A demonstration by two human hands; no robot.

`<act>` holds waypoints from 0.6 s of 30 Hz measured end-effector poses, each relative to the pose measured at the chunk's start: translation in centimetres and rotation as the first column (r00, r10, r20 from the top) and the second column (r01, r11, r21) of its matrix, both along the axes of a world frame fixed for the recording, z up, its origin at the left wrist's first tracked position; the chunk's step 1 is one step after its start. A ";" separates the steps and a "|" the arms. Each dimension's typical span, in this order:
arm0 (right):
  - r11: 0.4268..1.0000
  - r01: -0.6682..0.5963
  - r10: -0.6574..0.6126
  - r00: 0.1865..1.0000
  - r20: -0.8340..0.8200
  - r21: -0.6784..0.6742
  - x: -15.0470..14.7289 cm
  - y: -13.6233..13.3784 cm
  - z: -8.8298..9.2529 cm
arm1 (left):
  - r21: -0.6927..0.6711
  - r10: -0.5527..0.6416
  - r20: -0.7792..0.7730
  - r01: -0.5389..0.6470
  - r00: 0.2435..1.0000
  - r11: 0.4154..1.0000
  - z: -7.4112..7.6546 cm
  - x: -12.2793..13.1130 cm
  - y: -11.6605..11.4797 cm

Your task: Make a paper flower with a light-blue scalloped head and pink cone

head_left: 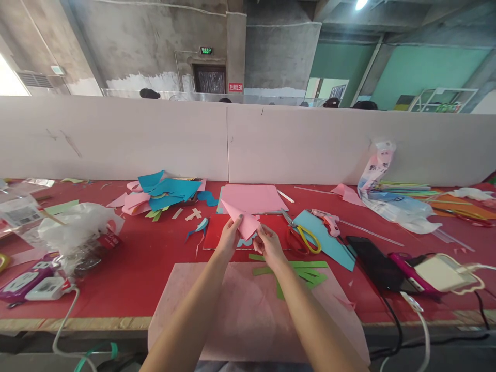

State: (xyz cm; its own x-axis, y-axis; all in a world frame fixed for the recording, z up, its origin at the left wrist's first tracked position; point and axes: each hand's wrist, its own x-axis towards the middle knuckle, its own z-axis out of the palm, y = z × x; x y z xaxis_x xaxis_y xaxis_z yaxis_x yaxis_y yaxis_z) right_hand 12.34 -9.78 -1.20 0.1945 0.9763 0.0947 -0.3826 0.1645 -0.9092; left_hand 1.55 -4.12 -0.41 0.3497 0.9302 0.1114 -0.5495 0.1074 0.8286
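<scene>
Between my two hands is a folded piece of pink paper [248, 225], its pointed tip reaching up and to the left. My left hand [230, 236] pinches its lower left side, thumb on top. At its lower right corner my right hand [268, 243] grips the paper with fingers closed. Beneath the hands lies a red board [217, 233] with light blue shapes on it, partly hidden. Right of my right hand rest scissors with red and yellow handles [309, 238]. Green paper strips [306, 274] lie under and beside my right forearm.
Pink sheets [251, 199] are stacked behind the hands. Teal paper scraps [170, 190] lie back left. On the right are blue paper [327, 237], a pink glue gun [329, 222], a black phone [374, 261] and cables. A plastic bag [81, 232] stands left. A white partition [174, 139] closes the back.
</scene>
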 end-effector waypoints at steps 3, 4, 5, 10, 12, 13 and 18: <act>1.000 -0.010 0.010 1.000 -0.004 0.004 0.0 -0.1 0.0 | -0.001 0.001 0.004 -0.001 1.000 1.000 -0.1 0.0 0.0; 1.000 -0.012 0.012 1.000 -0.003 0.003 0.0 -0.1 0.0 | -0.001 0.008 0.001 -0.008 1.000 1.000 -0.1 0.0 0.0; 1.000 -0.011 0.011 1.000 -0.003 -0.001 -0.1 -0.1 0.1 | -0.001 0.017 -0.007 -0.017 1.000 1.000 -0.1 0.0 0.0; 0.999 0.035 -0.035 0.999 0.008 -0.028 -0.4 -0.3 0.5 | -0.003 0.063 -0.035 -0.064 0.997 0.998 0.0 0.1 0.1; 0.999 0.035 -0.035 0.999 0.020 -0.030 -0.5 -0.3 0.5 | -0.016 0.063 -0.024 -0.064 0.998 0.998 0.0 0.2 0.1; 0.999 0.031 -0.030 0.999 0.025 -0.031 -0.5 -0.3 0.5 | -0.022 0.061 -0.015 -0.061 0.998 0.998 0.1 0.2 0.1; 0.998 0.033 -0.030 0.998 0.047 -0.046 -0.4 -0.1 0.3 | -0.011 0.038 0.029 -0.038 0.999 0.999 0.3 0.2 0.0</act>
State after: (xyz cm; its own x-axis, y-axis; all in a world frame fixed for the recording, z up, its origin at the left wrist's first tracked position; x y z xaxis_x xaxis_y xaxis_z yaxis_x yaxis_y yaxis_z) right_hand 11.96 -9.90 -0.87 0.2217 0.9733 0.0587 -0.3352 0.1326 -0.9328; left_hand 1.80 -4.13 -0.12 0.3107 0.9440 0.1111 -0.5774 0.0945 0.8110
